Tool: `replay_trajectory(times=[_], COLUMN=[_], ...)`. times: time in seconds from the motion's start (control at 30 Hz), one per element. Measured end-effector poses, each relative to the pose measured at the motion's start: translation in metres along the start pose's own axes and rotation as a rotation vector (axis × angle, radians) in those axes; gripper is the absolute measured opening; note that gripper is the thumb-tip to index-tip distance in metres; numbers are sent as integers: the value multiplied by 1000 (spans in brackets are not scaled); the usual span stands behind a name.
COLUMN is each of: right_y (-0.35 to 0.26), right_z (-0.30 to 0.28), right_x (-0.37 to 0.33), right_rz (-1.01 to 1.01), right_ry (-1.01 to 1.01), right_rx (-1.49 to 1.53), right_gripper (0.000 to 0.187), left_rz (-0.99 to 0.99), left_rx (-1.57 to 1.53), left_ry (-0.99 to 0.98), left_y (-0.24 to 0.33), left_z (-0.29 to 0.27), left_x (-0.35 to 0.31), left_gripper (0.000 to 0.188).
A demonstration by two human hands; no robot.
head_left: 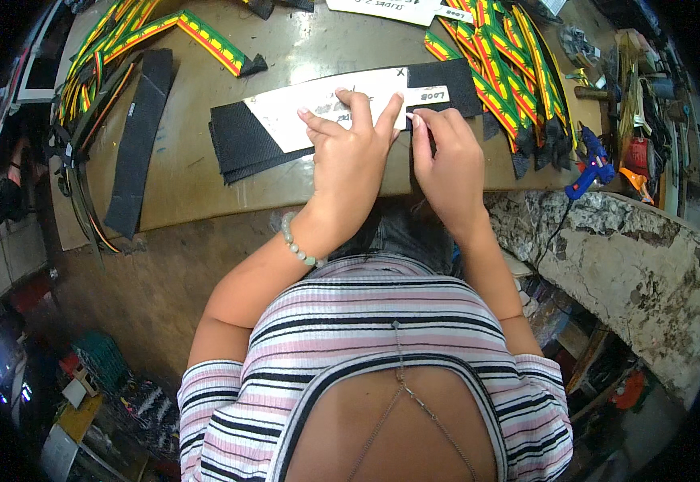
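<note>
Left hand (350, 153), right hand (445, 157): fingers spread flat, gripping nothing, pressing white template (318, 108) onto black webbing (241, 145).

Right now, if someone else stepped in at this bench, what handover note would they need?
Left hand: flat, fingers spread, pressing the white paper template onto the black webbing strip.
Right hand: fingertips at the template's right edge, beside the small paper label.
Nearby: striped straps to the right, blue glue gun at the table edge, another black strip to the left.
Done: template laid on webbing. No cut or mark can be seen on the webbing.
</note>
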State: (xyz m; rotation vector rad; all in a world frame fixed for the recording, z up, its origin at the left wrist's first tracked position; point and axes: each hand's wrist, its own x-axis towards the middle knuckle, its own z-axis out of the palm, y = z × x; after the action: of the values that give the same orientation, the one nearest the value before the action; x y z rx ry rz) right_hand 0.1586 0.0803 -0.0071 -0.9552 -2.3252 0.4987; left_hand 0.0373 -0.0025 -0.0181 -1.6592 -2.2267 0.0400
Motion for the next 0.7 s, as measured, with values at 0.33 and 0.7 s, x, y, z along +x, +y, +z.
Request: replay_trajectory(times=[0.33, 0.7], right_y=[-29, -94], right_z=[-30, 79], right_x=[16, 98], right_rz=[117, -658], right_ry=[-88, -350], right_rx=[107, 63], right_gripper=[10, 16], left_rz=[-28, -24], left_rx=[20, -67], left_ry=[-16, -54], left_y=[8, 28], left_z=[7, 32], left_x=[-5, -17], left_gripper=[49, 56])
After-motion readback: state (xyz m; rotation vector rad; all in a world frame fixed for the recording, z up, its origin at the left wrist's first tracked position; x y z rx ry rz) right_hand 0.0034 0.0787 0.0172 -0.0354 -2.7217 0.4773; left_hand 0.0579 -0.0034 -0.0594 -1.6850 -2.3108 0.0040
